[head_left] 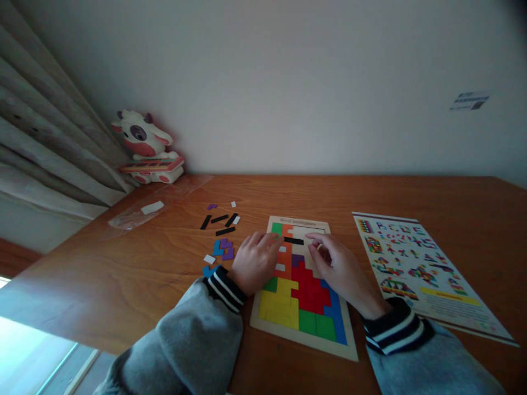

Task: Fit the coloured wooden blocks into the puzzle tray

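A wooden tray puzzle board (303, 338) lies on the table, partly filled with yellow, red, green, blue, orange and purple block pieces. My left hand (257, 262) reaches over its left edge, fingertips closed at the left end of a black bar piece (293, 241). The bar spans orange pieces (287, 255) and bare wood in the upper part of the board; whether it is raised or resting there I cannot tell. Right of the bar is my right hand (338, 269), thumb and index finger apart with nothing between them. Its other fingers curl in, partly hidden.
Left of the board lie several loose black bars (225, 231), purple pieces (228, 253), blue pieces (217, 248) and white squares (209, 259). A printed pattern sheet (442, 299) is at right. Behind are a clear plastic bag (132, 218) and a cow toy keyboard (150, 151).
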A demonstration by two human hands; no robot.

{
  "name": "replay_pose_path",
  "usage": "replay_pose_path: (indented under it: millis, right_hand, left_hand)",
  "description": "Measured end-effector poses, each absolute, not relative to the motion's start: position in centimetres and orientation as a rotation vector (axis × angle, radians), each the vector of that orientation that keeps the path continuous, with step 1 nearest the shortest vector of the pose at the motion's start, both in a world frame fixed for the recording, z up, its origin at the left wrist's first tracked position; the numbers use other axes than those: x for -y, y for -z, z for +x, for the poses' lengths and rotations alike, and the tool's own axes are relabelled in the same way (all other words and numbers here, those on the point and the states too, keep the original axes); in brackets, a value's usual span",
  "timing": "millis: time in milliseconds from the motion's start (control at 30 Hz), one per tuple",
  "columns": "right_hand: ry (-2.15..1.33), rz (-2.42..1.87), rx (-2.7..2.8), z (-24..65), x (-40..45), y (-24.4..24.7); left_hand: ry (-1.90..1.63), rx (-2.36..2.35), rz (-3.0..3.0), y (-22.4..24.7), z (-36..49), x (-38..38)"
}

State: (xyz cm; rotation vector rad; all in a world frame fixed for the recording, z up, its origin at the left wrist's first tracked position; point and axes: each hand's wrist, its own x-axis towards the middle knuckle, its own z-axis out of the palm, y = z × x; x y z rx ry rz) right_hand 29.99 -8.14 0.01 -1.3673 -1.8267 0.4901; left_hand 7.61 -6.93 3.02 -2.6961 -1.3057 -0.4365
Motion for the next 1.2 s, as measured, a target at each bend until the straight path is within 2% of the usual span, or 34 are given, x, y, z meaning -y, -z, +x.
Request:
replay_pose_path:
  millis: [200,400,700,833,1067,1200]
  right_hand:
    - [-0.479,-1.378,1.829,30.1,8.2,-0.1]
    - [-0.451,-1.377,1.832,30.0,8.2,-0.1]
    - [-0.429,-1.365,1.811,30.3,8.1,-0.1]
    - [-0.422,-1.385,1.777,30.3,8.1,-0.4]
    - [-0.427,-1.409,1.755,30.3,8.1,-1.0]
    - [-0.419,-1.415,1.743,30.4,8.2,-1.3]
  left_hand:
    - [-0.091,1.958,-2.256,-4.9,6.7,7.2]
    - [-0.33,1.986,-2.265,-5.1,6.9,8.0]
    - [-0.146,1.726,-2.467,-3.7,6.6,7.3]
    - [-0.025,1.783,-2.44,-3.1,6.5,7.2]
    - [-0.137,1.812,-2.389,-3.5,6.3,7.1]
    - [-0.062,1.797,-2.425,-3.7,5.9,6.8]
